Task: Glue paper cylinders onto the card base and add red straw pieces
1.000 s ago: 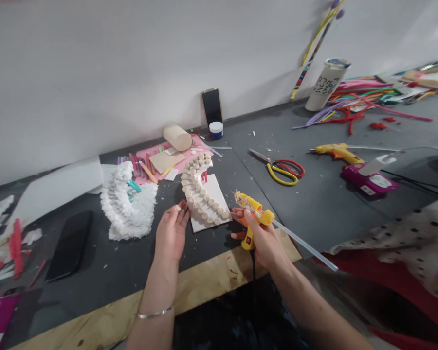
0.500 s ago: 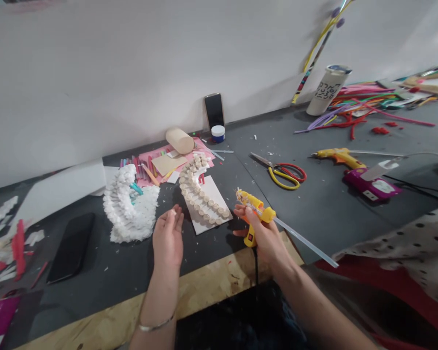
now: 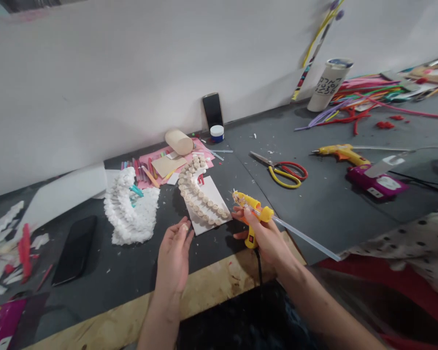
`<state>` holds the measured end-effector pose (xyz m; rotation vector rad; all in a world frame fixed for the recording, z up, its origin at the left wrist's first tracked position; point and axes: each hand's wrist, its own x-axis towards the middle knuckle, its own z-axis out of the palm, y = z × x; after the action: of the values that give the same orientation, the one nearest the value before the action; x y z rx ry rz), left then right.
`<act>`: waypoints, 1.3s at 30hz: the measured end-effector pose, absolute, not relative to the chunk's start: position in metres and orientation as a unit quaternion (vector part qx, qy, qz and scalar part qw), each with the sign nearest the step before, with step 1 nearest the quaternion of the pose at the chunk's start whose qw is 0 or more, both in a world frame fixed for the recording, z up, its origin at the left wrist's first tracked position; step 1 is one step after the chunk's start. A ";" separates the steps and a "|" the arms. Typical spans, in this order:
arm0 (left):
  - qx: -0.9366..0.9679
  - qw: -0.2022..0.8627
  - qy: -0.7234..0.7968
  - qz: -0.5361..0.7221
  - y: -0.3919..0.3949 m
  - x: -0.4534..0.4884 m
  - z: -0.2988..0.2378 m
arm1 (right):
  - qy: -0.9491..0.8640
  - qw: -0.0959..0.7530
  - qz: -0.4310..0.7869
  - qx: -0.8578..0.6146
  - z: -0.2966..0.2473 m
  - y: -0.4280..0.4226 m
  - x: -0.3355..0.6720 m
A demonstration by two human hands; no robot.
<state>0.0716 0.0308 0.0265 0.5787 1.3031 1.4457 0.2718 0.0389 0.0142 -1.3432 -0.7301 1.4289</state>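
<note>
Gripping glue gun (image 3: 253,210) tight in right hand (image 3: 265,239), holding left hand (image 3: 175,253) open-palmed, fingers loosely together, near disc-covered card (image 3: 212,193).

Craft pieces spread over the tabletop (image 3: 324,204), with a wall behind.
The disc-covered arc (image 3: 199,194) lies just beyond the left hand (image 3: 175,255) and left of the glue gun (image 3: 253,209) in the right hand (image 3: 268,238) grip. The fluffy arc (image 3: 129,209) lies to its left, and the flat phone (image 3: 75,250) further left. The scissors (image 3: 282,171) lie to the right, with the second glue gun (image 3: 341,153) beyond them. The leaning phone (image 3: 212,111) stands against the wall, with the jar (image 3: 216,132) in front of it.
</note>
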 end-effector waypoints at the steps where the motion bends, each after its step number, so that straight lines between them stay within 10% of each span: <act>1: 0.239 0.533 0.542 0.603 0.031 0.072 0.027 | -0.296 0.507 0.592 -0.552 0.016 0.040 0.271; 39: 0.249 0.554 0.506 0.612 0.026 0.082 0.036 | -0.321 0.501 0.573 -0.564 0.004 0.046 0.267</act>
<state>0.0821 0.0259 0.0357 0.5877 1.1959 1.4472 0.2666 0.0457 0.0040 -1.3636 -0.7770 1.3849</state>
